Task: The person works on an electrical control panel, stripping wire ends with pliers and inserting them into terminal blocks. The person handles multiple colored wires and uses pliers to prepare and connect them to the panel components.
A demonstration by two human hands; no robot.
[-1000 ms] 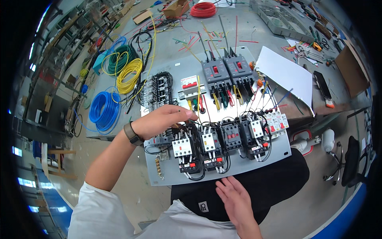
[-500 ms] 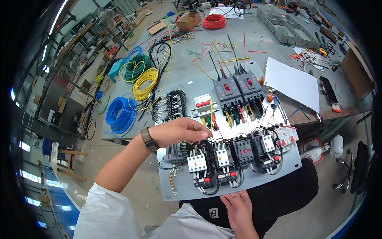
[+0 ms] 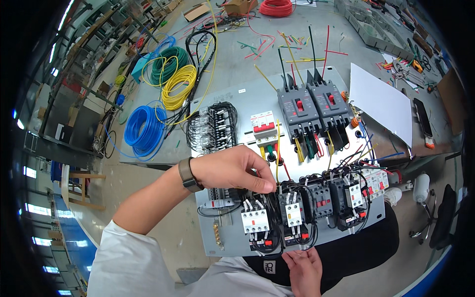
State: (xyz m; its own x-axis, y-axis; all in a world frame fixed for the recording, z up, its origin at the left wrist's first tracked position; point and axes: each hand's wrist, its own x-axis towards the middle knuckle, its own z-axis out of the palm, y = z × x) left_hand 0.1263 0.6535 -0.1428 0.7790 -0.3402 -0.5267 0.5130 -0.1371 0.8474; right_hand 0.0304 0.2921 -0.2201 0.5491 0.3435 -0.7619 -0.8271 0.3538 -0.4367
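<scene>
A grey electrical control panel point(image 3: 237, 99) lies in front of me, carrying two dark circuit breakers point(image 3: 314, 106), a small white breaker point(image 3: 263, 126), a relay block with black wires point(image 3: 213, 127) and a row of contactors point(image 3: 307, 208). My left hand point(image 3: 232, 168), with a watch on the wrist, reaches across the panel; its fingertips are pinched at the black wiring just above the left contactors. Whether they grip a wire is hidden. My right hand point(image 3: 303, 270) rests at the panel's near edge below the contactors, fingers loosely spread, holding nothing.
Coils of blue point(image 3: 144, 129), yellow point(image 3: 179, 86) and green point(image 3: 166, 69) wire lie on the grey table to the left. A red coil point(image 3: 276, 7) sits at the far edge. White sheet point(image 3: 383, 104), phone point(image 3: 424, 119) and hand tools lie right. Wire offcuts are scattered behind the panel.
The view has moved closer to the panel. My left hand has slid down from the relay block toward the contactors. My right hand stays at the near edge.
</scene>
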